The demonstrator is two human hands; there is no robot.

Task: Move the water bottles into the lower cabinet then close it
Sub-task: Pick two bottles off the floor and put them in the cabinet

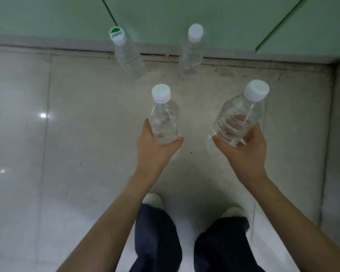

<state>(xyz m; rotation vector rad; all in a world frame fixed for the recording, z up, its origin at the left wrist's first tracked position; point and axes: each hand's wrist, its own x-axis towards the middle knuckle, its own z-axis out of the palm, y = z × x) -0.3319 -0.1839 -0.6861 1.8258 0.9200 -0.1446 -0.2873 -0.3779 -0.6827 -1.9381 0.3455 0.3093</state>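
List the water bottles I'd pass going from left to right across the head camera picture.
green-marked bottle, standing free → left-hand bottle, gripped by the left hand → plain-capped bottle, standing free → right-hand bottle, gripped by the right hand.

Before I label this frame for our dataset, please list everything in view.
Green-and-white-capped clear plastic water bottle: one, clear, standing on floor by cabinet, left.
Standing white-capped clear plastic water bottle: one, clear, floor by cabinet, right of the first.
Held white-capped clear plastic water bottles: two, clear, one per grip.
Cabinet front: one, pale green, across the top.
Glossy tiled floor: one, grey-white, underfoot.
Shoes: two, white, bottom centre.
Trousers: one pair, dark blue, bottom.
Left grip: one, bare, holds a bottle.
Right grip: one, bare, holds a bottle.
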